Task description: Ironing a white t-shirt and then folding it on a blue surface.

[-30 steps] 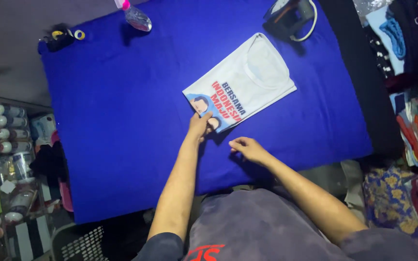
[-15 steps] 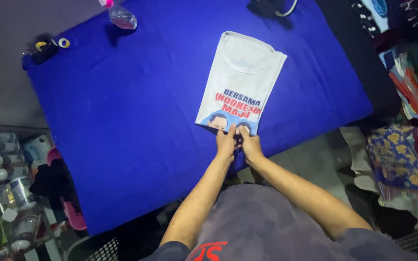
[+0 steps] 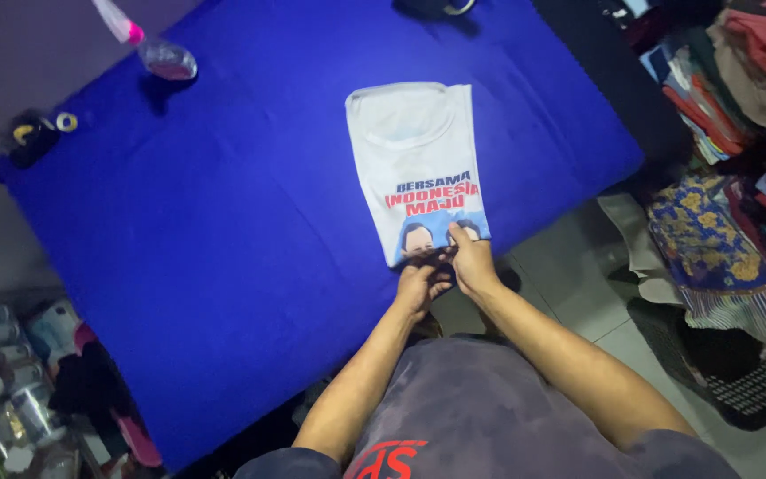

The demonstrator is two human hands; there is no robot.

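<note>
So the folded white t-shirt (image 3: 418,168) lies flat on the surface (image 3: 223,266), stretching straight away from the fingers, collar end farthest off and the printed bottom edge right at the fingertips. It's folded into a long narrow rectangle, soft cotton by the look of it, with a red, blue and dark graphic on the near half.

Left hand (image 3: 420,286) sits at the near edge, fingers curled in narrow and pinching the hem from underneath as far as I can tell. Right hand (image 3: 470,262) is just beside it, the two hands touching; its fingers are close together and pressed down on top of the shirt's near corner.

The surface is covered in a smooth, deep blue cloth with a few light creases. Way beyond the fingers, off to the far left, there's a clear spray bottle (image 3: 157,49) with a pink collar. Off to the right of the fingers, well apart, stacks of folded clothes (image 3: 720,80) in mixed colours.
</note>
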